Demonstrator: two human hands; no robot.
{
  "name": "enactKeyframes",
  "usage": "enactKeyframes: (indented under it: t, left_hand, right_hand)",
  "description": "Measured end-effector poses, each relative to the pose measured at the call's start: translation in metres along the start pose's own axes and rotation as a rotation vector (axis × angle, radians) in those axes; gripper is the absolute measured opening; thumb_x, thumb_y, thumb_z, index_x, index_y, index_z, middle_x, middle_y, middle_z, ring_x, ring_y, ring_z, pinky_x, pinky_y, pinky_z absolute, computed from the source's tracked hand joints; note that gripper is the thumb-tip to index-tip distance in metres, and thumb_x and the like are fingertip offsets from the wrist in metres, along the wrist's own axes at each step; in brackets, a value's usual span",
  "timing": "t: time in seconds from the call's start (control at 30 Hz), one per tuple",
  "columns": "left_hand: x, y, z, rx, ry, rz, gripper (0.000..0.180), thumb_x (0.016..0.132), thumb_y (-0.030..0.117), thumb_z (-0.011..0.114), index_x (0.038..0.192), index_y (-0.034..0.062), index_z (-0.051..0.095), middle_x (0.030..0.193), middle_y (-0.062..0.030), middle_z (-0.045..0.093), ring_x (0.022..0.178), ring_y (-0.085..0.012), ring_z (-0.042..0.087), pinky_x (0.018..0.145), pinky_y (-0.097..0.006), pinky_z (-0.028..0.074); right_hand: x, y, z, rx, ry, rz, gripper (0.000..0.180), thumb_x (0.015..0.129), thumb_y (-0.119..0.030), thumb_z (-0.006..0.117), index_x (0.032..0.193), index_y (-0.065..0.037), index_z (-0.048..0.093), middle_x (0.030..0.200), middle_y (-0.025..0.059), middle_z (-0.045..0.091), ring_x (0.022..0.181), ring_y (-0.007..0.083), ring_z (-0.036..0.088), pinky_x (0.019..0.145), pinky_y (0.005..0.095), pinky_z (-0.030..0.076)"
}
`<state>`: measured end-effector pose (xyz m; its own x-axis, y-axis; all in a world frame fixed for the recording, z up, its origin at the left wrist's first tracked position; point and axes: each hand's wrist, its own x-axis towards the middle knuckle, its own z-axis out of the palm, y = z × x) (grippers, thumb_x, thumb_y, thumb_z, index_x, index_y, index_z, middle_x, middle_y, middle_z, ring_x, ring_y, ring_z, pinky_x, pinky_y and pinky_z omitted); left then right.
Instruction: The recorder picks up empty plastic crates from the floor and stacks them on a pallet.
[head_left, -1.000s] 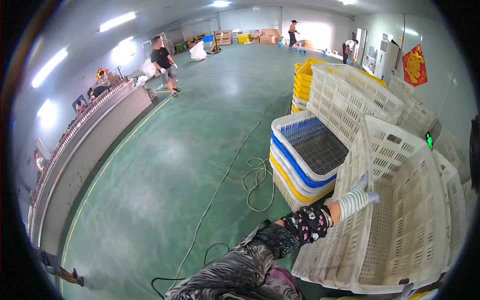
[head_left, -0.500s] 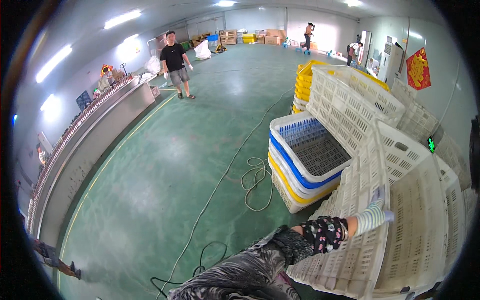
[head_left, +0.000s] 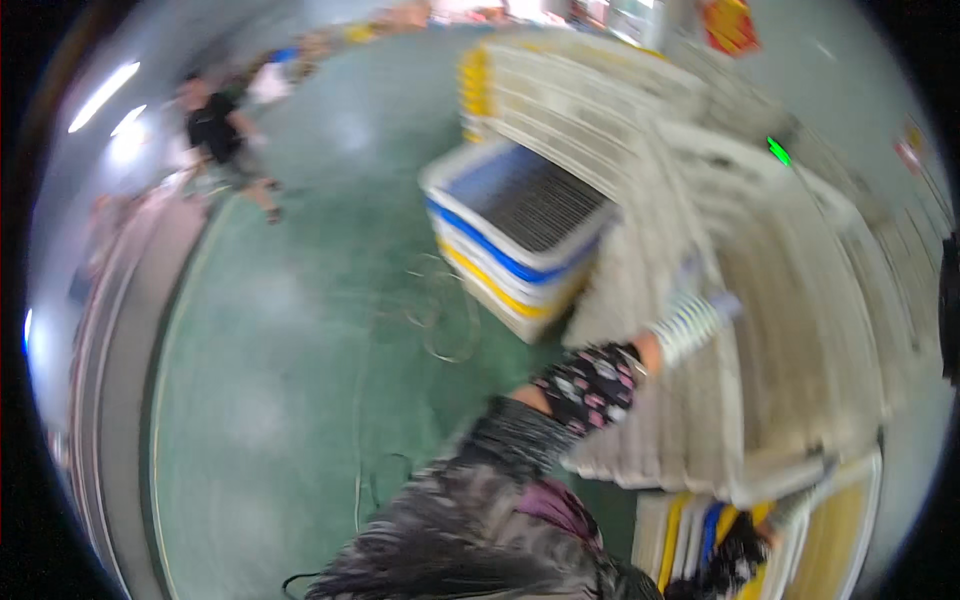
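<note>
The picture is smeared by motion. My left hand [head_left: 690,325], in a white striped glove with a dark flowered sleeve cover, is closed on the rim of a tall white lattice crate [head_left: 800,330] that leans on edge among several others. At the lower right a dark patterned shape [head_left: 738,560], perhaps my right sleeve, lies against a stack of yellow, blue and white crate edges [head_left: 690,540]. The right hand itself cannot be made out.
A low stack of white, blue and yellow crates [head_left: 520,230] stands on the green floor left of my hand. More yellow crates [head_left: 470,80] stand behind. A loose cable [head_left: 440,320] coils on the floor. A person in black [head_left: 215,130] walks at the far left by a long bench [head_left: 110,330].
My view has swung and blurred. My left hand has slid down and right along the white crates. The person in black has moved nearer, along the bench.
</note>
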<state>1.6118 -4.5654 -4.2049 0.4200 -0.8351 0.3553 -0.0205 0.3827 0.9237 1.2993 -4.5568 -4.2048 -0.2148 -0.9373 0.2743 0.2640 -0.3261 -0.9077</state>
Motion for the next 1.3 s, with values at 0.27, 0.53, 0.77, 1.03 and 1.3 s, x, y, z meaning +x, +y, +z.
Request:
enactKeyframes:
  t: [0.27, 0.53, 0.77, 1.03, 1.3]
  left_hand:
    - [-0.032, -0.001, 0.015, 0.035, 0.109, 0.095, 0.088, 0.066, 0.033, 0.063, 0.127, -0.0034, 0.011, 0.129, -0.0245, 0.014, 0.121, -0.0335, 0.014, 0.099, -0.035, 0.016]
    - [-0.038, 0.001, 0.01, 0.103, 0.014, 0.168, 0.091, 0.068, 0.039, 0.061, 0.126, -0.0065, 0.008, 0.13, -0.0254, 0.013, 0.122, -0.0341, 0.011, 0.1, -0.034, 0.014]
    - [-0.05, -0.012, 0.008, 0.05, -0.208, 0.131, 0.081, 0.072, 0.039, 0.058, 0.127, -0.0024, 0.014, 0.128, -0.0259, 0.018, 0.121, -0.0361, 0.017, 0.099, -0.037, 0.018]
    - [-0.017, -0.056, -0.055, -0.5, -0.642, -0.247, 0.047, 0.081, 0.017, 0.051, 0.121, 0.0021, 0.032, 0.115, -0.0106, 0.042, 0.104, -0.0191, 0.042, 0.087, -0.027, 0.035]
    - [0.054, -0.146, -0.101, -0.57, -0.283, -0.488, 0.031, 0.078, 0.022, 0.054, 0.105, 0.0075, 0.049, 0.082, 0.0018, 0.052, 0.074, -0.009, 0.048, 0.067, -0.019, 0.039]
  right_hand:
    - [-0.024, -0.012, 0.015, 0.008, 0.133, -0.008, 0.078, 0.073, -0.046, 0.053, 0.127, 0.0, 0.018, 0.115, 0.0156, 0.038, 0.102, 0.0228, 0.039, 0.092, 0.0339, 0.029]
    - [-0.047, -0.018, 0.013, 0.037, 0.067, 0.019, 0.065, 0.08, -0.04, 0.046, 0.127, -0.002, 0.022, 0.121, 0.0133, 0.034, 0.106, 0.0221, 0.037, 0.092, 0.0349, 0.029]
    - [-0.101, -0.061, 0.026, -0.161, 0.429, -0.465, 0.05, 0.085, -0.026, 0.036, 0.128, -0.004, 0.021, 0.129, 0.0192, 0.024, 0.121, 0.0287, 0.023, 0.099, 0.0412, 0.015]
    - [-0.12, -0.071, 0.123, -0.13, 0.106, -0.67, 0.061, 0.082, -0.029, 0.042, 0.127, 0.002, 0.016, 0.13, 0.0176, 0.024, 0.119, 0.0278, 0.026, 0.1, 0.0406, 0.016]
    - [-0.082, -0.087, 0.224, -0.486, -0.285, -0.585, 0.051, 0.076, -0.012, 0.043, 0.122, 0.005, 0.028, 0.123, 0.0169, 0.035, 0.112, 0.0265, 0.037, 0.096, 0.0361, 0.025]
